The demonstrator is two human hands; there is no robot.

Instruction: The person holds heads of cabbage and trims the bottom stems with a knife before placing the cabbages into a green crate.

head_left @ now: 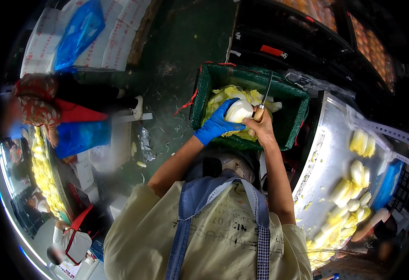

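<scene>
My left hand [219,122], in a blue glove, is closed around a pale napa cabbage [240,112], whose white base faces right. Bare and ungloved, my right hand [262,127] grips a knife [259,113] by its light wooden handle. Its thin blade points up and away from me, and the handle is close beside the cabbage. Both hands are over a dark green woven bin [298,100]. Loose yellow-green cabbage leaves [217,99] lie inside it, below and around the cabbage.
A metal table [323,135] on the right carries several trimmed cabbages [342,192]. Dark crates [302,46] stand beyond the bin. White boxes [120,42] with blue plastic are at the far left. People work along another cabbage-covered table [69,212] on the left; scraps litter the green floor.
</scene>
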